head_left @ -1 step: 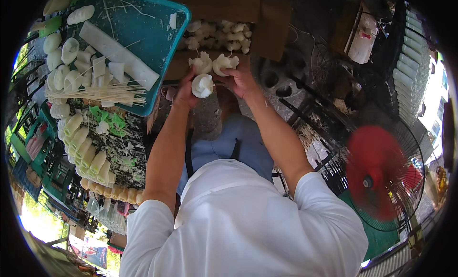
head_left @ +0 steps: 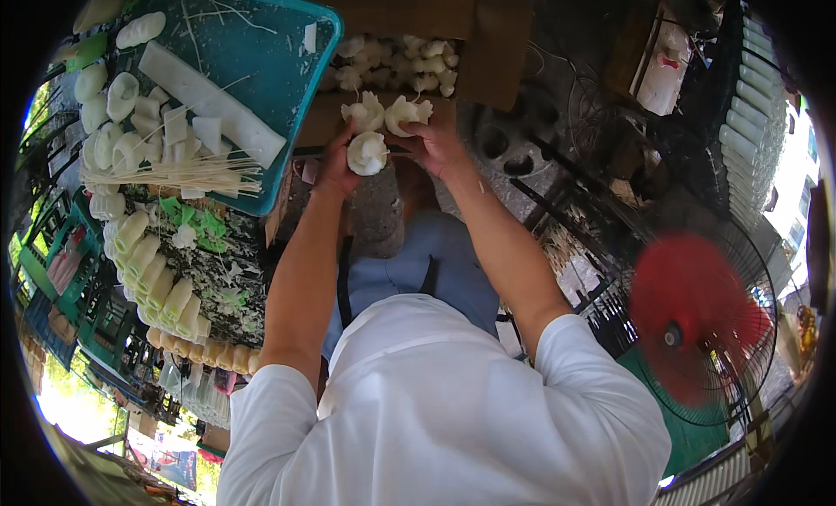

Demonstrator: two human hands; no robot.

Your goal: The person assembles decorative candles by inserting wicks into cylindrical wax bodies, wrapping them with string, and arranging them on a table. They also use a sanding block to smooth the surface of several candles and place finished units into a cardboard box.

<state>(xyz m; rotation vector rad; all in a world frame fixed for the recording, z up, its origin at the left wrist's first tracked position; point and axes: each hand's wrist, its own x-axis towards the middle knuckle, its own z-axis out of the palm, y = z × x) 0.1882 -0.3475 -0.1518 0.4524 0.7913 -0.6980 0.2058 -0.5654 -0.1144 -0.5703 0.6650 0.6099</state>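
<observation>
Three white wax-like flowers with ruffled petals are held close together in front of me. My left hand (head_left: pixel 335 165) is closed around the nearer round flower (head_left: pixel 367 154) and lies against the far left flower (head_left: pixel 364 114). From the right, my right hand (head_left: pixel 441 149) pinches the far right flower (head_left: pixel 407 115) by its side. Thin strings rise from the tops of the two far flowers. Just beyond them stands an open cardboard box (head_left: pixel 498 64) with many similar white flowers (head_left: pixel 392 64) inside. The fingertips under the flowers are partly hidden.
At left, a teal tray (head_left: pixel 252 27) holds a white slab (head_left: pixel 213 101), cut white pieces and a bundle of thin sticks or strings (head_left: pixel 192 175). Rows of pale cylinders (head_left: pixel 157 279) line the left side. A red fan (head_left: pixel 688 310) spins in its cage at right.
The view has shifted slightly, so the tray at left appears a little further left. Both hands keep hold of the flowers, which look nearly unmoved.
</observation>
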